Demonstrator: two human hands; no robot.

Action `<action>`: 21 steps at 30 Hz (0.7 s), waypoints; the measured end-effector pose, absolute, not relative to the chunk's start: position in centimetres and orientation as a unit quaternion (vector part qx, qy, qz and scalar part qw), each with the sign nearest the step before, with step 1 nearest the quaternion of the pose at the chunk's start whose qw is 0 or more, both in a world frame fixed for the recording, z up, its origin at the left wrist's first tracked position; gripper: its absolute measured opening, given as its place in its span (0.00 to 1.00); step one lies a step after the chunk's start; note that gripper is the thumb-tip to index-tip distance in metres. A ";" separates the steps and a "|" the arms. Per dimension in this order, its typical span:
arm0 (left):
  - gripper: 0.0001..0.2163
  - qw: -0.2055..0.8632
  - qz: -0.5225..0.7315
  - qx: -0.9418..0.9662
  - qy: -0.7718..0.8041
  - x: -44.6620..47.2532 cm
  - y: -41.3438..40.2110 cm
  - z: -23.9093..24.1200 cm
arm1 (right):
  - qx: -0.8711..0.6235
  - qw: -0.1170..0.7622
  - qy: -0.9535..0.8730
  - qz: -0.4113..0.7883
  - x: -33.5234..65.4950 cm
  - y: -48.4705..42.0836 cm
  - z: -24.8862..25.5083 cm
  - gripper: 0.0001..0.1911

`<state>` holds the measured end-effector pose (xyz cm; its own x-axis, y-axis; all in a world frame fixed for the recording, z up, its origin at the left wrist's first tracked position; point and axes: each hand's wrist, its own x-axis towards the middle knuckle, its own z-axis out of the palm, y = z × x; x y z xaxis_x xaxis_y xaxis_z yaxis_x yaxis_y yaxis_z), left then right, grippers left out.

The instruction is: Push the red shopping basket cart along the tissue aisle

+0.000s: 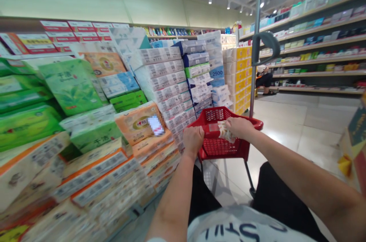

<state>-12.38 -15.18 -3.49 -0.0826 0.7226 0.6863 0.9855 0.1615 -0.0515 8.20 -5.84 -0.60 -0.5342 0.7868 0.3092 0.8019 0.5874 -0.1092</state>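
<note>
A red plastic shopping cart (pixel 221 152) stands directly in front of me, with a perforated basket and a tall metal pole (pixel 259 13) at its far right corner. My left hand (pixel 193 140) is wrapped round the left part of the cart's red handle. At the right part of the handle, my right hand (pixel 241 127) is closed on a small clear packet (pixel 227 132) with pale pieces in it. The packet lies against the handle, its right end hidden by my fingers. Whether those fingers also grip the handle is hidden.
Stacked tissue packs (pixel 166 82) rise close along the left, with orange packs (pixel 140 124) nearest the cart. Yellow-sided packs (pixel 241 78) stand farther ahead. Stocked shelves (pixel 314 44) line the right. A seated person (pixel 264 78) is partly visible beyond the pole. Boxes (pixel 356 135) border the right edge.
</note>
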 end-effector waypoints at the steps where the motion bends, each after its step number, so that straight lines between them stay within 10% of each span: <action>1: 0.20 0.300 -0.222 -0.609 -0.700 -12.4 -15.2 -3.5 | -0.450 0.165 -0.877 -0.024 8.3 -5.9 -0.5 0.21; 7: 0.19 0.308 -0.224 -0.610 -0.695 -12.3 -15.2 -3.4 | -0.380 0.328 -0.857 -0.113 9.0 -7.8 -2.9 0.22; 13: 0.19 0.318 -0.231 -0.610 -0.688 -12.2 -15.2 -3.4 | -0.460 0.224 -0.858 -0.035 8.5 -6.6 -1.5 0.21; 21: 0.19 0.330 -0.231 -0.601 -0.691 -12.4 -15.2 -3.7 | -0.399 0.352 -0.837 -0.125 8.9 -7.7 -3.6 0.21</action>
